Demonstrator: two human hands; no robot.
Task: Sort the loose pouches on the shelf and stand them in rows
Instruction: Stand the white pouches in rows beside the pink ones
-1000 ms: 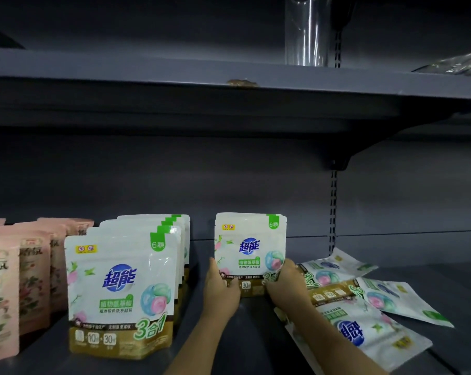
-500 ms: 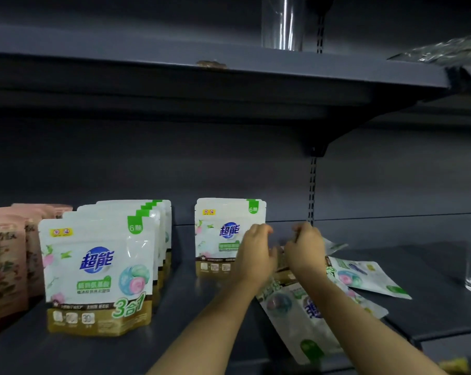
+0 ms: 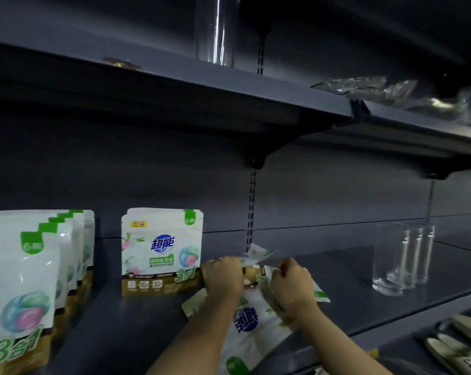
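Both hands are down among the loose pouches [image 3: 252, 324] lying flat on the dark grey shelf [image 3: 126, 323], right of centre. The left hand [image 3: 223, 278] has its fingers curled over the near edge of a pouch that is lifted off the heap [image 3: 257, 255], its far end tilted up toward the back panel; the grip looks like a hold on that pouch, though the picture is blurred there. The right hand [image 3: 292, 284] is curled with thumb and fingertips pinched together at the same spot, but I cannot tell for sure what it holds. Beneath the wrists a white pouch lies face up and turned upside down to me, its blue logo showing between the two forearms, and a green-cornered one pokes out to the right. Just left of the hands a short row of two pouches [image 3: 161, 251] stands upright, facing out. Further left, well apart, a longer row of the same white and green pouches [image 3: 26, 280] stands front to back, the nearest cut off by the frame edge. Off to the right on the same shelf stand clear drinking glasses [image 3: 399, 259] in a line. On the shelf above [image 3: 175, 77] sits another tall glass [image 3: 215, 31] and some crumpled clear plastic [image 3: 364, 87].
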